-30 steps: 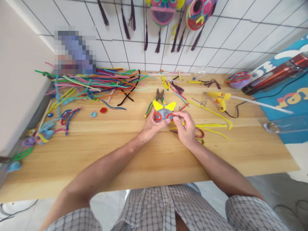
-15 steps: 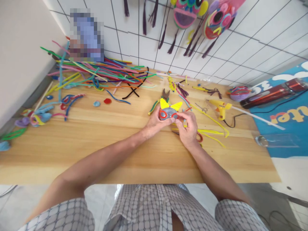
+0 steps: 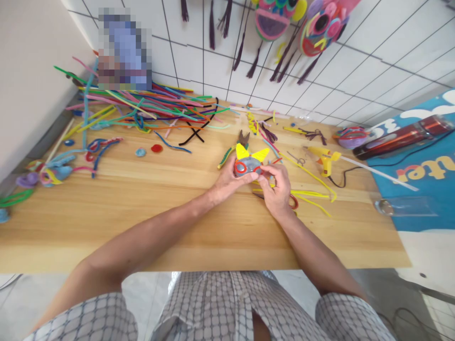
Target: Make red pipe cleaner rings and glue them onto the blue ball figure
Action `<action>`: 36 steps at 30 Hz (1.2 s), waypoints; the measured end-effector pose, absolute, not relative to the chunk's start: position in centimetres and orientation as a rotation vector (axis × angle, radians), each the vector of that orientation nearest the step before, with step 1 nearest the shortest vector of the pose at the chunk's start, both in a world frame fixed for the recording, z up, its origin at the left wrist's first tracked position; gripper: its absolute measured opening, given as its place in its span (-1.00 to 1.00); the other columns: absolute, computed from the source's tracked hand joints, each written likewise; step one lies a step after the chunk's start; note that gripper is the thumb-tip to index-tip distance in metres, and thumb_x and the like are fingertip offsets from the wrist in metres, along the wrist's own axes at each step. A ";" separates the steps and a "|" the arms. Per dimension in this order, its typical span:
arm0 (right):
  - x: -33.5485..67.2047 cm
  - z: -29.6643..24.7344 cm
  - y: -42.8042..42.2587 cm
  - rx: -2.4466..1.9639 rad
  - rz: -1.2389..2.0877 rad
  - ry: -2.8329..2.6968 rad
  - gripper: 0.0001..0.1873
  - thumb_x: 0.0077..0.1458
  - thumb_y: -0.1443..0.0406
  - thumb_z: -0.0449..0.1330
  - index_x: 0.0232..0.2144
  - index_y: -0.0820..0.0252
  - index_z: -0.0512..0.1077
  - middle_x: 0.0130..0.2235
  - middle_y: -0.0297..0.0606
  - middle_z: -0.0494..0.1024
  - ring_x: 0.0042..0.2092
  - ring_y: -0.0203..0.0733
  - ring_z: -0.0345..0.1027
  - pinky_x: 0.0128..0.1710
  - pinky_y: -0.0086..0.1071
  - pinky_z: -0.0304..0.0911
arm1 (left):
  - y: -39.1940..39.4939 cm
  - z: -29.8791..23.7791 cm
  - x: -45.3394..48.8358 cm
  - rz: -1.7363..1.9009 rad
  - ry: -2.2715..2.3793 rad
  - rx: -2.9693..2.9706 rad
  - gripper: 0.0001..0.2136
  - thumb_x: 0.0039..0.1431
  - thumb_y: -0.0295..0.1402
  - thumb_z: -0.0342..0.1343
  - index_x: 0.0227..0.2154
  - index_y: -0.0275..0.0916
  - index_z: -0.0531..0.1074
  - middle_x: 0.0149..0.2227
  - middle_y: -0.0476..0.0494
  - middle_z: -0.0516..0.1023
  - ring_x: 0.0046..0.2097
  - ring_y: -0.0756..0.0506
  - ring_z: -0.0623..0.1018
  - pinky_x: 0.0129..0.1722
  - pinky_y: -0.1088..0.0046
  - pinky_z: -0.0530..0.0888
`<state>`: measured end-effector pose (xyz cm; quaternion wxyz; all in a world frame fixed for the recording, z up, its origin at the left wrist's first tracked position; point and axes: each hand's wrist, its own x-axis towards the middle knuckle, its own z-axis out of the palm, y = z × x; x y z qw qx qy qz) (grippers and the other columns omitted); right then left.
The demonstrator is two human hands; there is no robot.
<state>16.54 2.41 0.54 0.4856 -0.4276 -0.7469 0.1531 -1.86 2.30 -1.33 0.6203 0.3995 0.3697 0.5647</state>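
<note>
A small grey craft mask (image 3: 251,162) with two yellow pipe-cleaner ears and red rings for eyes is between my hands. My left hand (image 3: 227,179) grips its left side, thumb along the lower edge. At its right side my right hand (image 3: 277,187) pinches the edge near the right red ring; the fingertips partly hide that ring. Green-and-yellow-handled pliers (image 3: 243,138) lie just behind the mask. Under and beside my right hand are scissors (image 3: 294,201) with reddish handles, partly covered, and yellow pipe cleaners (image 3: 313,194).
A heap of coloured pipe cleaners (image 3: 159,106) fills the back left of the table. At right lie a yellow glue gun (image 3: 325,160) with its cord, a red thermos (image 3: 401,137) and a clear tumbler (image 3: 405,207). Decorated masks (image 3: 273,21) with tassels hang on the tiled wall.
Both hands keep almost the same hold on the mask. The whole view has shifted slightly; nothing is visibly let go or picked up.
</note>
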 end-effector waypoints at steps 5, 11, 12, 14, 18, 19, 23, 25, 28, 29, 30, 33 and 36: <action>16.5 0.7 2.3 -1.060 0.386 -1.817 -0.80 0.37 0.08 0.32 -0.04 -0.03 0.60 -0.10 -0.15 0.61 -0.07 0.02 0.50 -0.03 -0.03 0.51 | 2.2 -1.2 -1.8 1.311 0.833 0.917 -0.37 -0.02 -0.04 0.61 0.01 -0.17 0.46 0.01 -0.24 0.68 0.06 -0.29 0.67 0.24 0.01 0.54; 16.5 0.5 2.2 -1.022 0.329 -1.838 -0.82 0.40 0.13 0.31 -0.02 -0.02 0.61 -0.10 -0.17 0.62 -0.10 -0.02 0.51 -0.06 -0.07 0.50 | 2.1 -0.8 -1.9 1.310 0.853 0.955 -0.36 -0.02 -0.05 0.61 0.02 -0.17 0.46 0.02 -0.23 0.68 0.06 -0.30 0.68 0.23 0.01 0.57; 16.5 0.5 2.2 -1.017 0.319 -1.846 -0.82 0.40 0.14 0.31 -0.01 -0.02 0.61 -0.10 -0.17 0.62 -0.11 -0.02 0.51 -0.07 -0.08 0.50 | 2.1 -0.8 -1.9 1.311 0.857 0.955 -0.36 -0.02 -0.04 0.61 0.01 -0.18 0.45 0.02 -0.24 0.68 0.06 -0.30 0.68 0.23 0.01 0.57; 16.6 0.3 2.3 -1.006 0.300 -1.858 -0.81 0.40 0.16 0.31 0.01 -0.01 0.60 -0.09 -0.18 0.61 -0.11 -0.04 0.51 -0.07 -0.10 0.50 | 2.1 -0.8 -1.8 1.308 0.858 0.960 -0.35 -0.01 -0.02 0.59 0.02 -0.18 0.44 0.03 -0.24 0.67 0.06 -0.29 0.68 0.22 0.02 0.57; 16.6 0.0 2.5 -0.931 0.243 -1.861 -0.79 0.38 0.25 0.34 0.04 0.00 0.61 -0.08 -0.22 0.61 -0.12 -0.09 0.52 -0.10 -0.17 0.49 | 2.0 -0.8 -1.8 1.298 0.832 0.981 -0.30 0.01 0.03 0.57 0.08 -0.16 0.39 0.10 -0.26 0.66 0.12 -0.29 0.66 0.24 0.04 0.55; 16.6 0.0 2.5 -0.915 0.232 -1.860 -0.78 0.38 0.27 0.34 0.05 0.00 0.61 -0.07 -0.22 0.61 -0.12 -0.10 0.52 -0.11 -0.19 0.49 | 2.0 -0.7 -1.8 1.299 0.829 0.984 -0.31 0.03 0.03 0.56 0.08 -0.16 0.38 0.11 -0.27 0.66 0.12 -0.29 0.66 0.24 0.05 0.55; 16.6 -0.1 2.5 -0.920 0.209 -1.863 -0.79 0.39 0.26 0.33 0.05 -0.01 0.61 -0.08 -0.21 0.61 -0.13 -0.08 0.52 -0.11 -0.17 0.50 | 1.9 -0.7 -1.9 1.299 0.833 0.998 -0.36 0.09 0.03 0.52 0.07 -0.16 0.38 0.09 -0.27 0.65 0.11 -0.28 0.66 0.24 0.04 0.54; 16.6 -0.1 2.5 -0.934 0.206 -1.870 -0.79 0.40 0.24 0.32 0.04 0.00 0.61 -0.09 -0.20 0.61 -0.13 -0.07 0.52 -0.11 -0.15 0.51 | 1.9 -0.7 -1.9 1.300 0.830 0.995 -0.38 0.10 0.02 0.51 0.06 -0.16 0.38 0.08 -0.27 0.65 0.10 -0.28 0.66 0.23 0.04 0.54; 16.6 -0.1 2.5 -0.943 0.198 -1.878 -0.80 0.40 0.23 0.32 0.04 0.01 0.60 -0.09 -0.20 0.61 -0.14 -0.09 0.52 -0.13 -0.16 0.53 | 1.9 -0.8 -1.9 1.303 0.817 0.990 -0.39 0.10 0.00 0.52 0.05 -0.16 0.39 0.08 -0.26 0.65 0.10 -0.28 0.66 0.22 0.06 0.54; 16.6 -0.1 2.5 -0.940 0.193 -1.877 -0.80 0.40 0.23 0.32 0.04 0.01 0.60 -0.09 -0.20 0.61 -0.14 -0.09 0.52 -0.14 -0.16 0.53 | 1.9 -0.9 -1.9 1.307 0.813 0.991 -0.39 0.10 0.00 0.52 0.05 -0.16 0.39 0.09 -0.26 0.65 0.10 -0.27 0.66 0.22 0.06 0.54; 16.6 -0.1 2.5 -0.933 0.189 -1.874 -0.80 0.40 0.24 0.32 0.04 0.02 0.60 -0.09 -0.20 0.61 -0.14 -0.10 0.52 -0.14 -0.17 0.53 | 1.9 -0.9 -1.8 1.311 0.810 0.992 -0.39 0.10 -0.01 0.52 0.06 -0.16 0.39 0.09 -0.26 0.65 0.10 -0.27 0.65 0.23 0.07 0.54; 16.5 -0.1 2.6 -0.911 0.185 -1.865 -0.80 0.39 0.25 0.33 0.03 0.02 0.60 -0.08 -0.19 0.61 -0.14 -0.10 0.53 -0.16 -0.19 0.54 | 2.0 -0.9 -1.8 1.320 0.813 0.991 -0.40 0.10 -0.02 0.52 0.06 -0.16 0.40 0.07 -0.24 0.65 0.08 -0.25 0.66 0.21 0.09 0.55; 16.5 -0.2 2.7 -0.913 0.192 -1.861 -0.80 0.38 0.26 0.34 0.03 0.01 0.60 -0.09 -0.20 0.62 -0.13 -0.10 0.54 -0.15 -0.19 0.54 | 2.1 -1.0 -1.7 1.326 0.827 0.987 -0.41 0.09 -0.03 0.52 0.05 -0.16 0.41 0.03 -0.21 0.66 0.04 -0.24 0.66 0.19 0.11 0.55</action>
